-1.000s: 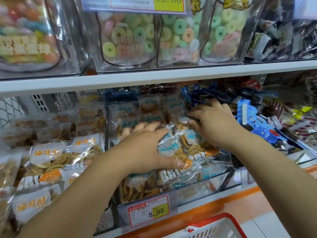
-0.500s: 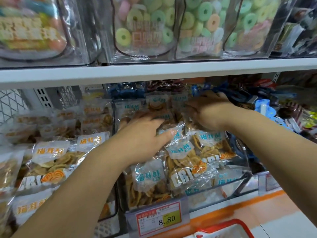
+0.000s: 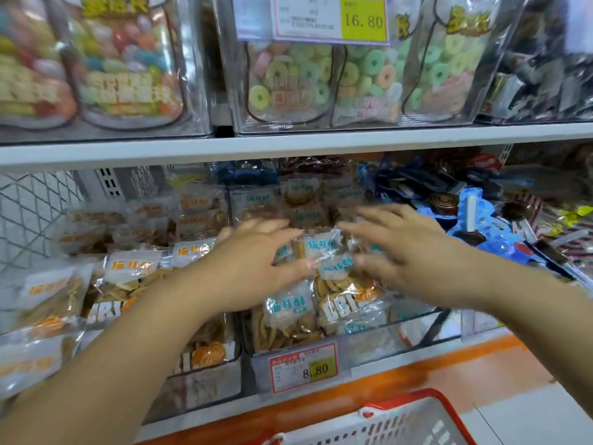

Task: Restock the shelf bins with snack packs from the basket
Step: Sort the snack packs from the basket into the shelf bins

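A clear shelf bin in the middle of the lower shelf is piled with clear snack packs that carry teal labels and hold brown crisps. My left hand and my right hand hover over the top of that pile, fingers spread and fairly straight, blurred by motion. Between them lies a teal-labelled pack; neither hand visibly grips it. The red-rimmed white basket shows at the bottom edge; its contents are out of sight.
A neighbouring bin on the left holds orange-labelled packs. Blue and dark wrapped snacks fill the bin on the right. The upper shelf board overhangs the bins, with ring-candy bags above. A price tag reads 8.80.
Both hands have drawn back from deep in the bin toward me and opened their fingers. The right hand has left the rear packs. The view has tilted down, showing more of the basket.
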{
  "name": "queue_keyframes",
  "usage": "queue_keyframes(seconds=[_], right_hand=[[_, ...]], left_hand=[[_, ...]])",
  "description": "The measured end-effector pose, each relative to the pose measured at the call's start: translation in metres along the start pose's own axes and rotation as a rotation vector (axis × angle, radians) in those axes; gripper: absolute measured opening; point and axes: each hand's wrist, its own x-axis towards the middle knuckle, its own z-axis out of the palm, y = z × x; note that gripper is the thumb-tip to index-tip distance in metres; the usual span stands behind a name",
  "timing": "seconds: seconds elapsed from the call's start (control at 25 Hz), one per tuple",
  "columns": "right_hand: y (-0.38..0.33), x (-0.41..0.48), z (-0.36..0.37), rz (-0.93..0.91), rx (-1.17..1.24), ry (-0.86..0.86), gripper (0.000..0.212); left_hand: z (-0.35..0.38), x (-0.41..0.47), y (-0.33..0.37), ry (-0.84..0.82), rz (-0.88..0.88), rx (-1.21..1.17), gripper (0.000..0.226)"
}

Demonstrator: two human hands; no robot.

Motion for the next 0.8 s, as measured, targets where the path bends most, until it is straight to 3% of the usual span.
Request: queue_keyframes(seconds=[0.08, 0.24, 0.36, 0.48, 0.68, 0.8], right_hand=[[-0.002, -0.023, 0.010, -0.015, 0.026, -0.069, 0.064], [-0.005, -0.028, 0.035, -0.077, 0.005, 0.012, 0.077], [-0.010, -0.029, 0.034, -0.044, 0.046, 0.063, 0.069], [-0.011, -0.030, 0.021, 0.065, 0.249, 0.168, 0.057], [-0.017, -0.035, 0.028, 0.127, 0.357, 0.058, 0.039], [-0.015, -0.036, 0.020, 0.223, 0.511, 0.131, 0.028]], left_hand=[[0.000, -0.011, 0.003, -0.042, 0.015, 0.011, 0.079], [0.004, -0.024, 0.013, 0.002, 0.014, 0.011, 0.092], [0.019, -0.035, 0.025, 0.014, 0.026, 0.071, 0.094], [0.025, -0.042, 0.029, 0.092, 0.014, 0.022, 0.091], [0.020, -0.054, 0.023, 0.123, -0.008, 0.013, 0.082], [0.016, -0.070, 0.015, 0.193, -0.051, -0.031, 0.074]])
